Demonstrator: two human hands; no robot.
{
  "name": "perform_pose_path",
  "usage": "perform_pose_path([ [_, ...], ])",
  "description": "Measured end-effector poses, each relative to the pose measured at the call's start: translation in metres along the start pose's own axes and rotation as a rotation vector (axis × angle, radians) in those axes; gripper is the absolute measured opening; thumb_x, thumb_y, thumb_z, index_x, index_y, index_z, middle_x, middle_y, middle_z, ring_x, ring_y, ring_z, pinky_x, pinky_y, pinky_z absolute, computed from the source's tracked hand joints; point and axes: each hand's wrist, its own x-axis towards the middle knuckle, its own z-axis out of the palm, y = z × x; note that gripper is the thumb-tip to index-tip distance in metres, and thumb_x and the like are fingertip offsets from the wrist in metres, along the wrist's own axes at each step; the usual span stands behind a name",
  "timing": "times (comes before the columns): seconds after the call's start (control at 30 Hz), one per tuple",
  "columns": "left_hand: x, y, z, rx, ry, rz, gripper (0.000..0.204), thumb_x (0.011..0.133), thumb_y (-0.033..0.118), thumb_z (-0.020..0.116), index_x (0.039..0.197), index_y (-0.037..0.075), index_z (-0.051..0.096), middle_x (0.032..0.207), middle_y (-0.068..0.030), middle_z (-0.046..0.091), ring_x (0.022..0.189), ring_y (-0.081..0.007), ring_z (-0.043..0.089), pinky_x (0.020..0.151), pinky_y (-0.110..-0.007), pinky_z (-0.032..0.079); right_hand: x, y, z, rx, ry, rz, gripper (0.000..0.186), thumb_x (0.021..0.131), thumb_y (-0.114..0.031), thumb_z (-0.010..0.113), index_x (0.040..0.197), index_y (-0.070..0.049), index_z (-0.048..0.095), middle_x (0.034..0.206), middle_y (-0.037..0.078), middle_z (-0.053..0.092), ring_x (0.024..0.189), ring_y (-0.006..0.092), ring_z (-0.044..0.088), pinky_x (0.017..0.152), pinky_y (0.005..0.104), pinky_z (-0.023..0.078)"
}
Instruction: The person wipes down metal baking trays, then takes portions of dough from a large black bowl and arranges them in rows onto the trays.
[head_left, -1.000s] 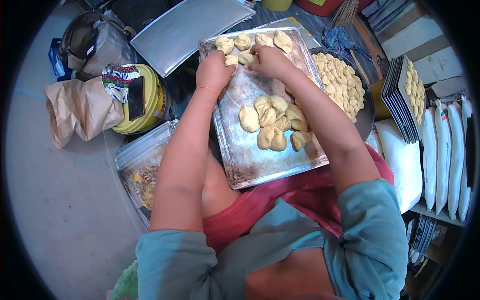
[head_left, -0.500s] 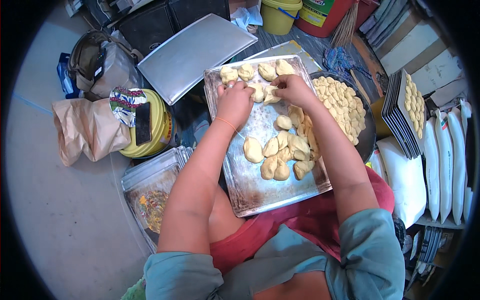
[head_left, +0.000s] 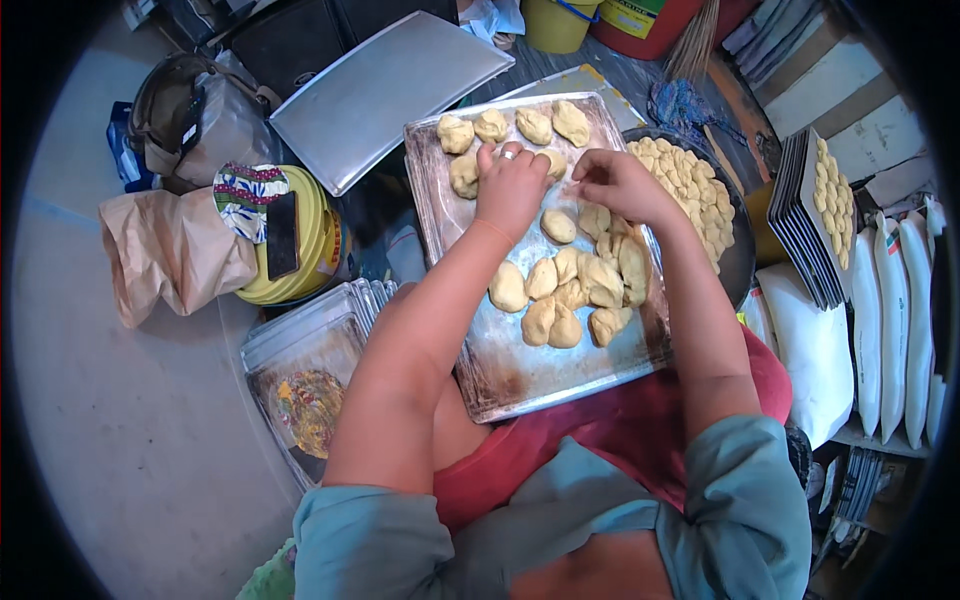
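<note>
A worn metal baking tray (head_left: pixel 510 385) lies across my lap, with lumps of pale yellow dough on it. My left hand (head_left: pixel 512 190) is over its upper part, fingers curled on a dough piece (head_left: pixel 549 163) that shows partly beyond the fingertips. Just right of that piece hovers my right hand (head_left: pixel 622 188), fingers bent and slightly apart, with nothing visible in them. Along the far edge sit several dough pieces (head_left: pixel 534 125). Another dough piece (head_left: pixel 464 176) rests left of my left hand. Nearer me is a loose cluster of dough lumps (head_left: pixel 598 282).
A round dark pan (head_left: pixel 741 262) heaped with dough pieces stands at the right. Beyond it are stacked trays (head_left: pixel 790 225) and white sacks (head_left: pixel 800 350). At left are a yellow-lidded bucket (head_left: pixel 315 235), a paper bag (head_left: pixel 165 250) and more trays (head_left: pixel 300 345). A bare tray (head_left: pixel 395 95) lies farther off.
My hands have moved apart from the dough between them. My left hand has shifted right, uncovering a dough piece on its left; my right hand has drawn back to the right.
</note>
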Motion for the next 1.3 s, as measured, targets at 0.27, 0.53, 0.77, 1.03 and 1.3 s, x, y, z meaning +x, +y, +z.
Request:
perform_pose_path([
  [0.27,-0.004,-0.011,-0.015,-0.085,0.021,-0.044,0.023,0.079,0.024,0.068,0.097,0.010,0.068,0.095,-0.0076,0.068,0.108,-0.0256,0.056,0.099,-0.047,0.028,-0.003,0.008,0.019,-0.151,-0.054,-0.041,0.038,0.069,-0.026,0.077,0.092,-0.001,0.062,0.070,0.007,0.062,0.064,0.0188,0.060,0.060,0.0341,0.048],
  [0.53,-0.057,0.021,-0.091,-0.396,-0.603,-0.274,0.023,0.082,0.024,0.064,0.098,0.008,0.066,0.096,-0.0140,0.062,0.107,-0.0338,0.054,0.093,-0.043,0.044,0.006,0.047,-0.002,-0.326,0.323,0.068,0.036,0.081,-0.024,0.068,0.108,-0.001,0.063,0.081,0.014,0.066,0.077,0.0273,0.065,0.074,0.0364,0.052],
  [0.77,-0.090,0.021,-0.083,-0.279,-0.434,-0.301,0.028,0.078,0.008,0.066,0.105,0.005,0.063,0.108,-0.0177,0.056,0.104,-0.0383,0.055,0.093,-0.042,0.045,-0.045,0.012,0.013,-0.629,0.132,-0.035,0.037,0.076,-0.030,0.072,0.105,-0.009,0.066,0.092,0.015,0.067,0.085,0.0293,0.064,0.076,0.0392,0.050],
  [1.03,-0.077,0.001,-0.080,-0.303,-0.205,-0.372,0.043,0.071,0.018,0.077,0.109,0.003,0.064,0.111,-0.0171,0.057,0.106,-0.0364,0.056,0.092,-0.040,0.047,-0.020,-0.028,0.070,-0.290,0.173,0.029,0.042,0.074,-0.032,0.074,0.105,-0.008,0.061,0.095,0.015,0.068,0.088,0.0324,0.066,0.077,0.0408,0.051],
  [1.3,-0.073,-0.001,-0.065,-0.084,-0.081,-0.253,0.031,0.074,0.015,0.068,0.104,0.009,0.068,0.111,-0.0103,0.060,0.106,-0.0294,0.057,0.097,-0.044,0.039,-0.056,-0.037,0.069,-0.465,-0.181,-0.018,0.041,0.068,-0.024,0.077,0.101,-0.006,0.061,0.087,0.012,0.067,0.081,0.0258,0.065,0.073,0.0363,0.050],
])
